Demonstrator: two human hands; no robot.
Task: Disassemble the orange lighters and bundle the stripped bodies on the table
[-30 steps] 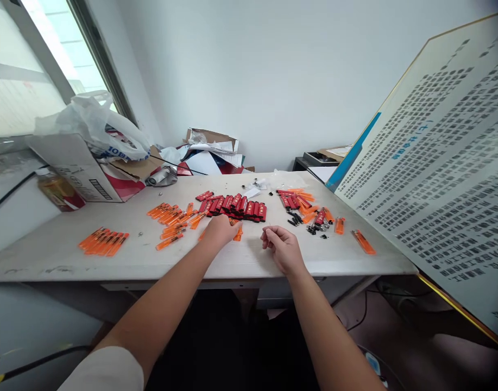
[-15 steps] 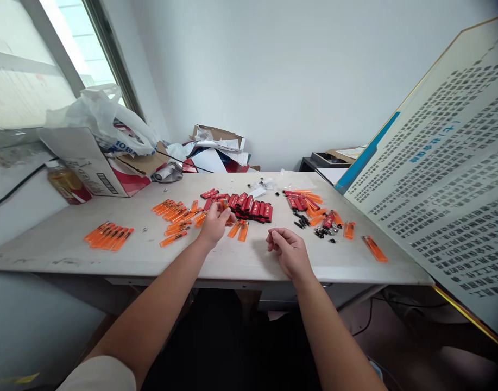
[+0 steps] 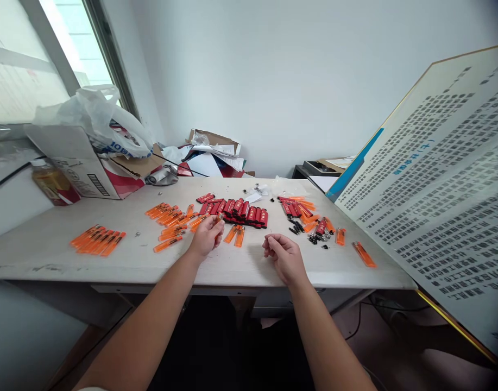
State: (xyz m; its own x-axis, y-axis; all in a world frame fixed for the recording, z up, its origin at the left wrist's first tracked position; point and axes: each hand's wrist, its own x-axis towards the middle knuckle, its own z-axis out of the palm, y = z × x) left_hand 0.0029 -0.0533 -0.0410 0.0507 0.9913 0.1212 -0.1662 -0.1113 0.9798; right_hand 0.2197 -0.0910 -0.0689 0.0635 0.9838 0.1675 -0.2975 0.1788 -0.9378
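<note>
At the far left, a brown bottle (image 3: 55,187) is set beside a cardboard box (image 3: 81,179) on a white table (image 3: 41,260), and a white plastic bag (image 3: 96,117) is piled on the box. A neat row of orange lighters (image 3: 98,240) is laid on the table. Next to it, more orange lighters (image 3: 167,217) are spread in a loose bunch. A small orange lighter (image 3: 219,218) is pinched by the fingertips of the left hand (image 3: 206,237) and held up off the table. Two orange lighters (image 3: 235,235) are lying just beside that hand. Behind them, red lighters (image 3: 244,213) are packed close together. The right hand (image 3: 284,259) is held low over the table, with its fingers curled in and the thumb pressed to them. Whether a tiny thing is held there cannot be told. Further right, red and orange lighters (image 3: 295,206) are mixed, and small black parts (image 3: 300,229) are scattered close by. One orange lighter (image 3: 364,254) is lying alone near a big printed board (image 3: 428,190), which is leaning at the right.
</note>
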